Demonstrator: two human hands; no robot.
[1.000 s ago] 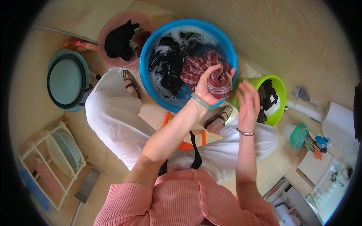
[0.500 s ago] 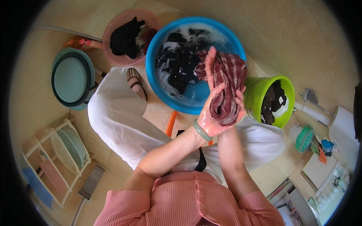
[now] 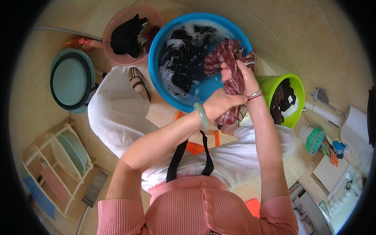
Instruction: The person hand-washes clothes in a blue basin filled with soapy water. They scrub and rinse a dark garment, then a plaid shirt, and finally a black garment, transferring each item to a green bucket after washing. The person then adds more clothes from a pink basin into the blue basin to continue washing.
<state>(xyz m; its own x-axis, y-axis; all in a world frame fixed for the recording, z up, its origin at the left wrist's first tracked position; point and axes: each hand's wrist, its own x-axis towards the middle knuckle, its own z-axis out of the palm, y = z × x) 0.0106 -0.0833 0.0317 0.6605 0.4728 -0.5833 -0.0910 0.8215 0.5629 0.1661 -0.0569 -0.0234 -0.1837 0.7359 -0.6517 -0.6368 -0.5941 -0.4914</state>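
Note:
My left hand (image 3: 220,103), with a green bangle on its wrist, is closed round the lower part of a wet, red plaid cloth (image 3: 223,56). Higher up, my right hand (image 3: 247,77) grips the same cloth with its fingers wrapped round it. The cloth looks twisted between the two hands. Its upper folds spread over the right side of a large blue tub (image 3: 153,67), and its lower end hangs below my left hand. Dark clothes (image 3: 185,64) lie in sudsy water inside the tub.
A pink basin (image 3: 117,18) with dark clothing stands beyond the tub's left side. To the right is a lime-green bucket (image 3: 267,87) holding dark and white clothes. Teal basins (image 3: 70,82) and a white rack (image 3: 37,150) are at left. A mop-like tool (image 3: 95,189) lies lower left.
The folded cloth has been regripped and is now twisted. My right hand has moved up along it, while my left hand has turned and lies across its lower part.

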